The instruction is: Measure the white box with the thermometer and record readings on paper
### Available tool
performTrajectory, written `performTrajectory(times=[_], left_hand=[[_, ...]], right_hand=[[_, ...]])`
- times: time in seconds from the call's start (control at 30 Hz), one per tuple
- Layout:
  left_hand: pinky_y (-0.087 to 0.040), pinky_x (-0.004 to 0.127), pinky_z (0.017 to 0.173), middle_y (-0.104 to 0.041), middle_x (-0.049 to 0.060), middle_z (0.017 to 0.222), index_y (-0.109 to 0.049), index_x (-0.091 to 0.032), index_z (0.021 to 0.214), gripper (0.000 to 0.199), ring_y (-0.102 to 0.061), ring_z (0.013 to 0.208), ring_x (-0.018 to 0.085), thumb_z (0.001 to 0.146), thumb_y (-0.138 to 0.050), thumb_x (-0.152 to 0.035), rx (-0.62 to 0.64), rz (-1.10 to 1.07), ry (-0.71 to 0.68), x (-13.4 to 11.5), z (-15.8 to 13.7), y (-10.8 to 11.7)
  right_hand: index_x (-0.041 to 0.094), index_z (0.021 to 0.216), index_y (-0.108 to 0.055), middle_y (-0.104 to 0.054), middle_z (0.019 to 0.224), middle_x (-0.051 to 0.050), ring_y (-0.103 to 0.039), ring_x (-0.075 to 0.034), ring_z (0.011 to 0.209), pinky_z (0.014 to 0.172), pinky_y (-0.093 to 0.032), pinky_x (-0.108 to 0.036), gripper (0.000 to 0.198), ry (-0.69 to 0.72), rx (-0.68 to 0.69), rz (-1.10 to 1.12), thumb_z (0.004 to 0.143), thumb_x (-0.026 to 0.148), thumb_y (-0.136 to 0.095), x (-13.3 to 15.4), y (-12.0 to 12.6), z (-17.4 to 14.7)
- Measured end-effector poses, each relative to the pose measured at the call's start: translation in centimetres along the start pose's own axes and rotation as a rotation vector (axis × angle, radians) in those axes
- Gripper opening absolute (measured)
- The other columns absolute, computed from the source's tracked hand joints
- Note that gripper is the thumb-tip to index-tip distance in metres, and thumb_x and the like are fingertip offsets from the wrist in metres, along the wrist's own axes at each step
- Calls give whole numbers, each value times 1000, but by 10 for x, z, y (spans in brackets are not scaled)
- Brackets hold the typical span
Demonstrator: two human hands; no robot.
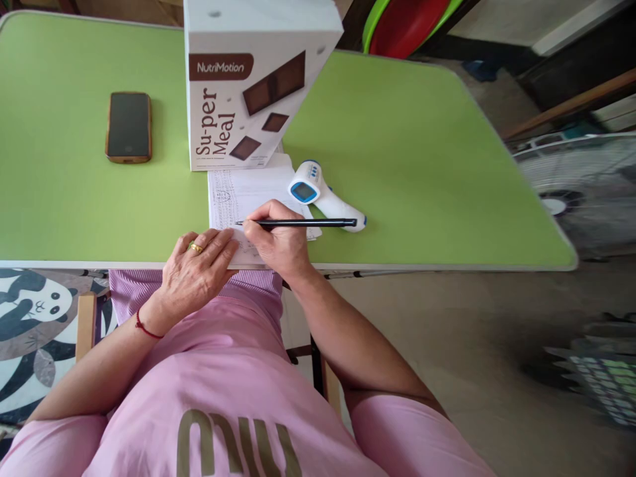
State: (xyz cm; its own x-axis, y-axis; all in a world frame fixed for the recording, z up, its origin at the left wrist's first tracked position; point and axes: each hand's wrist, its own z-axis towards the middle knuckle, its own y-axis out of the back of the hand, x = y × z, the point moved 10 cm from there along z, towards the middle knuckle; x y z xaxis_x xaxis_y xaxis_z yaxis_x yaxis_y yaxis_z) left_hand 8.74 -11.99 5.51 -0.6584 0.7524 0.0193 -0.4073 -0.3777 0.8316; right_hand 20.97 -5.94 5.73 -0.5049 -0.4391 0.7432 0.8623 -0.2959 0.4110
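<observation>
My right hand (281, 238) is closed around a black pen (318, 222), whose tip points left and meets the page of a paper notebook (258, 192). Rows of small handwriting fill the left part of that page. With fingers stretched out, my left hand (201, 268) lies flat across the page's lower left corner and the table edge; a gold ring and a red wrist cord show on it. A white and blue infrared thermometer (330, 199) rests at the notebook's right side. Behind, a white NutriMotion box (248, 86) stands over the notebook's far end, hiding part of it.
On the green table (422, 165), a phone (128, 126) in a brown case lies left of the box. A fan (586, 185) stands beyond the table's right end. Red and green basins (407, 26) are behind the far edge. A panda-patterned mat (40, 331) shows at lower left.
</observation>
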Motion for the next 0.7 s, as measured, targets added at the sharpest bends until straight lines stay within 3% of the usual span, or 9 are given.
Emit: performTrajectory(times=[0.33,0.7], left_hand=[[-45,41,94,-69,13,131,-64,-14,127,34,-63,117,26,100,-57,-34,54,-26,17,2,-2,-6],[-44,40,92,-70,12,129,-63,-12,125,34,-64,113,26,99,-60,-34,19,-16,-1,0,-1,-2]], right_hand=[[23,70,-53,-57,58,5,-48,-11,53,55,-44,-27,10,-51,60,-50,79,23,-57,-5,-5,1],[24,68,-53,-57,57,5,-49,-11,52,54,-44,-27,11,-49,17,-34,78,24,-57,-4,-2,0]])
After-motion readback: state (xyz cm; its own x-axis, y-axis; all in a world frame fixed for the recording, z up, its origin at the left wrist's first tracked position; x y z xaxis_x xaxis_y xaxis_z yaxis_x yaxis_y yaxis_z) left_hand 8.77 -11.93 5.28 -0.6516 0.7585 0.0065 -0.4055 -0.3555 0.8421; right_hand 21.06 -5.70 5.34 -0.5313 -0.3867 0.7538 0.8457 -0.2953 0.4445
